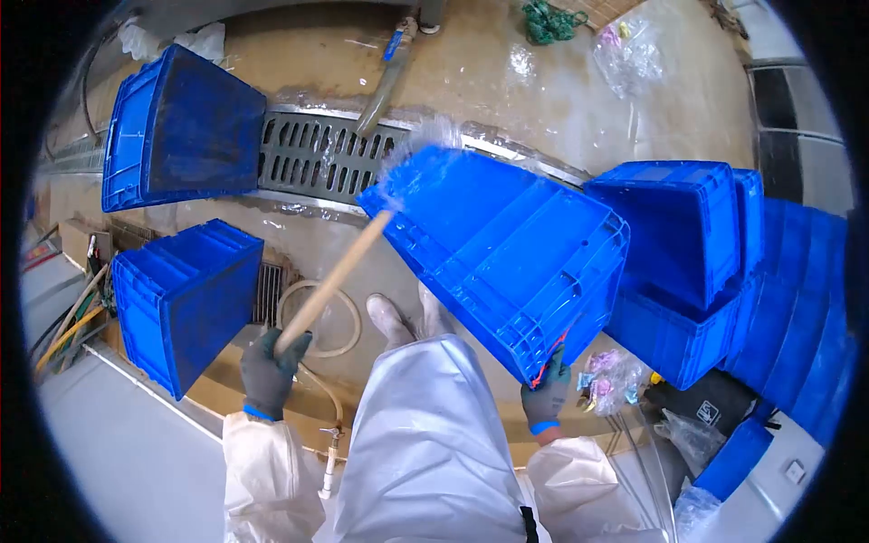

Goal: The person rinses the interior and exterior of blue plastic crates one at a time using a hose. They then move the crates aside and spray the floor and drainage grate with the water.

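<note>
- Left hand [269,369], gloved, grip closed around a wooden handle [333,285]; its far end meets the upper corner of a tilted blue crate [498,253], water spraying there.
- Right hand [547,394], gloved, grip closed on the crate's lower corner, holding it above the wet floor [561,100].
- Floor drain grate [321,158] behind; more blue crates [679,271] stacked to the right.

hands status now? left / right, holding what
Left hand: closed around the wooden handle of a brush or similar tool; its head is hidden by spray.
Right hand: closed on the rim of the tilted blue crate.
</note>
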